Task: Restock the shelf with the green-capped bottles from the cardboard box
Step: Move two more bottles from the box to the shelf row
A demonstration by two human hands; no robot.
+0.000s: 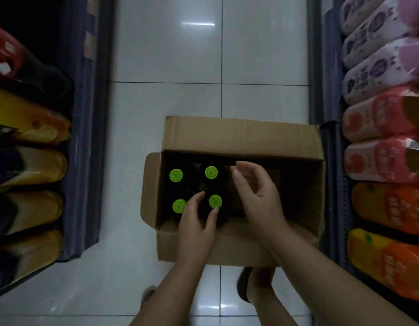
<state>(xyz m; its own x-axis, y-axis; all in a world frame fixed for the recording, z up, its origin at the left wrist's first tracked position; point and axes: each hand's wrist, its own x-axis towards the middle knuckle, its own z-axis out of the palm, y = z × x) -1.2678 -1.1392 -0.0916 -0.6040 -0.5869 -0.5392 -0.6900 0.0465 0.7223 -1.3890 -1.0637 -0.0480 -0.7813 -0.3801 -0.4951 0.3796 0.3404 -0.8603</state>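
An open cardboard box [239,135] stands on the white tiled floor in the aisle. Several dark bottles with green caps stand upright in its left half, one at the far left [176,175] and one at the near right [215,201]. My left hand [195,228] reaches into the box between the two near bottles, its fingers spread, with one fingertip touching the near right cap. My right hand [258,191] hovers over the bare right half of the box, fingers loosely curved and holding nothing.
Blue shelving [86,137] with packaged goods runs along the left of the aisle. More shelving with pink and orange packs [382,118] lines the right. My feet [245,285] stand just behind the box. Bare floor lies beyond it.
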